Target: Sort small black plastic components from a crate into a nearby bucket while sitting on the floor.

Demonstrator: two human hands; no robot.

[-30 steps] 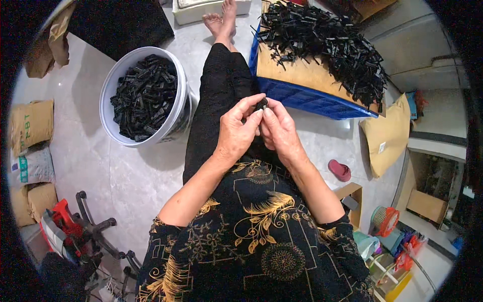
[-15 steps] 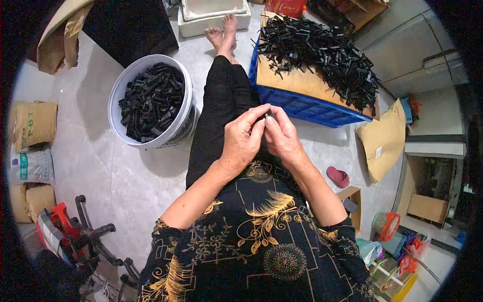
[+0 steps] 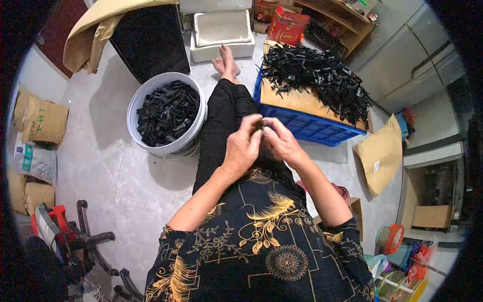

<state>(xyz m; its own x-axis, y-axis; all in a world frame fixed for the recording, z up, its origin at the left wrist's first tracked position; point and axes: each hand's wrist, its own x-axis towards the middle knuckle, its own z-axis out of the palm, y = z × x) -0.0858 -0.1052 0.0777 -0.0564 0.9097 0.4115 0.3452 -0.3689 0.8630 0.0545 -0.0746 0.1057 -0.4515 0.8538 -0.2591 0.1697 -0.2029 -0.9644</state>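
Note:
My left hand and my right hand meet above my lap, fingertips pinched together. Between them is a small black plastic piece, mostly covered by the fingers; its exact kind cannot be made out. The left fingers are slightly blurred. Beyond my hands to the right, a heap of thin black plastic parts lies on a wooden board over a blue crate. To the left stands a white bucket, filled with short black plastic pieces.
White foam boxes stand past my crossed feet. A brown paper package lies right of the crate. Stacked sacks line the left side, with a black chair base at lower left. An orange-rimmed basket sits at lower right.
The head view has shifted, so the surroundings appear lower. My hands remain together, but the left fingers have lifted slightly and more of the black piece shows.

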